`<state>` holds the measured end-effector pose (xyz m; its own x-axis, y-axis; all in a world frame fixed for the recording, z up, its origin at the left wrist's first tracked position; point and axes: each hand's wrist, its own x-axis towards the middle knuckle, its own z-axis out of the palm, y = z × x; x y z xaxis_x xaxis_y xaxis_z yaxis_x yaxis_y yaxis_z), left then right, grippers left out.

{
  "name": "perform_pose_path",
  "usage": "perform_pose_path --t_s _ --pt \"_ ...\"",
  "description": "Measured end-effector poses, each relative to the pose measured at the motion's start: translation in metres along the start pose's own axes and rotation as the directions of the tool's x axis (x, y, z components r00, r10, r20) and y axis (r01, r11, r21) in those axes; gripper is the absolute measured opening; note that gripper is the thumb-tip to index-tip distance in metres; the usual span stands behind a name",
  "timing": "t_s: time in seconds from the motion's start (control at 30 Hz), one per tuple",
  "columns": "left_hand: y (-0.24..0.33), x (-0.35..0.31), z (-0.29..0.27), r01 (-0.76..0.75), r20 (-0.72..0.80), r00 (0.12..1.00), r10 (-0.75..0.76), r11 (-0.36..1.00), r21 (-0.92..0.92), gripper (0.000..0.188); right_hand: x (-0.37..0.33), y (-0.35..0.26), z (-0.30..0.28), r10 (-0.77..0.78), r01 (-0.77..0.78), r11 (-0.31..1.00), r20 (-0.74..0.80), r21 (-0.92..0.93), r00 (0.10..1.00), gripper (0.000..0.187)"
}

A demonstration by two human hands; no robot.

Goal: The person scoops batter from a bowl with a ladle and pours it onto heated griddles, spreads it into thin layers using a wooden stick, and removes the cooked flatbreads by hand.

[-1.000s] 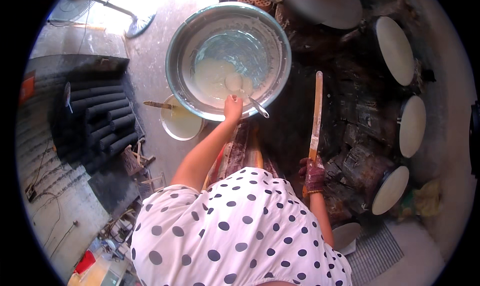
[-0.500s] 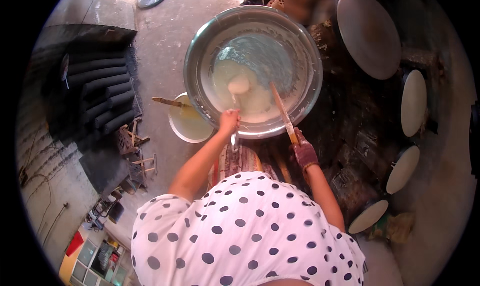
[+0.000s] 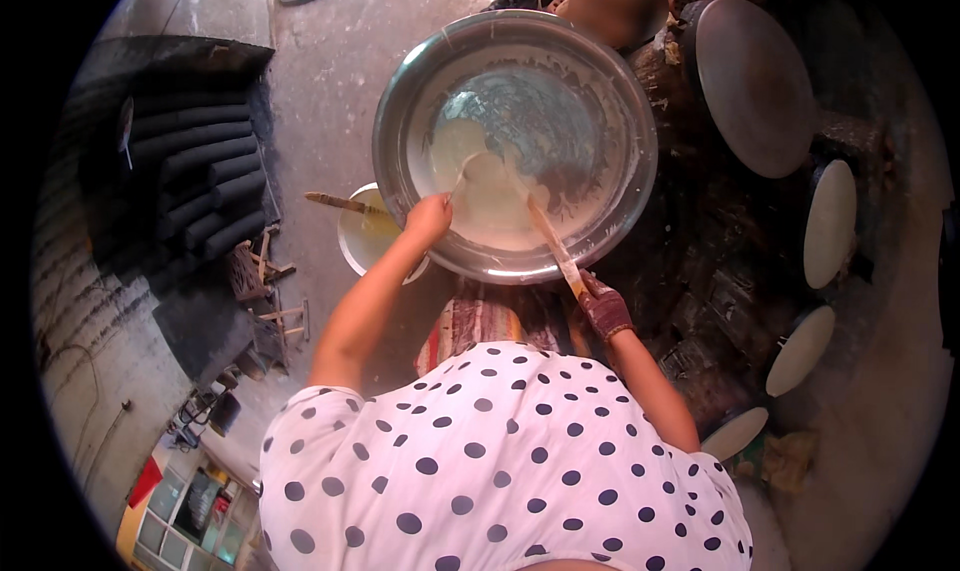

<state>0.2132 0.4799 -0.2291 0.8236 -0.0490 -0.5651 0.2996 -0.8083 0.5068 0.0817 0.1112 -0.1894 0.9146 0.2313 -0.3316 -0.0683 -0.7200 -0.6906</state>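
A large metal basin (image 3: 388,136) holds a pale, thin batter-like liquid (image 3: 500,214), with a smeared coat over its inner wall. My bare left hand (image 3: 430,219) is closed round the handle of a ladle (image 3: 484,167) at the basin's near left rim. The ladle's bowl lies in the liquid. In a dark red work glove, my right hand (image 3: 605,308) grips a flat wooden paddle (image 3: 554,239) just outside the near right rim. The paddle slants over the rim, and its far end reaches into the liquid close to the ladle.
Left of the basin stands a white bucket (image 3: 356,254) with a wooden-handled tool (image 3: 338,202) across it. Dark cylinders (image 3: 215,161) are stacked further left. Several round griddle-like discs, including a large one (image 3: 755,86), line the right side. Striped cloth (image 3: 470,326) lies before me.
My left hand has moved left and slightly away, swinging the ladle's handle leftward. The paddle's far end has shifted left and deeper into the liquid. The view has shifted slightly.
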Motion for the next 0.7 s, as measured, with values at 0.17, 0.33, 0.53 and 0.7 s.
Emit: perform_pose_path --t_s 0.17,0.33,0.53,0.7 --pt "0.001 0.032 0.044 0.097 -0.165 0.983 -0.076 0.988 0.121 0.026 0.057 -0.064 -0.014 0.584 -0.775 0.566 0.527 0.281 0.617 0.048" --pt "-0.015 0.030 0.084 0.353 0.182 0.936 -0.302 0.786 -0.508 0.034 0.047 -0.016 0.044 0.264 -0.314 0.901 0.197 0.299 0.944 0.047" --pt "0.075 -0.113 0.036 0.325 0.302 0.943 -0.142 0.181 -0.928 0.039 -0.024 -0.017 -0.017 -0.077 0.057 0.973 0.082 0.225 0.994 0.051" --pt "0.165 -0.235 -0.046 -0.031 -0.041 0.996 -0.075 0.125 -0.992 0.039 -0.041 -0.083 -0.121 -0.327 0.299 0.918 0.074 0.259 0.942 0.058"
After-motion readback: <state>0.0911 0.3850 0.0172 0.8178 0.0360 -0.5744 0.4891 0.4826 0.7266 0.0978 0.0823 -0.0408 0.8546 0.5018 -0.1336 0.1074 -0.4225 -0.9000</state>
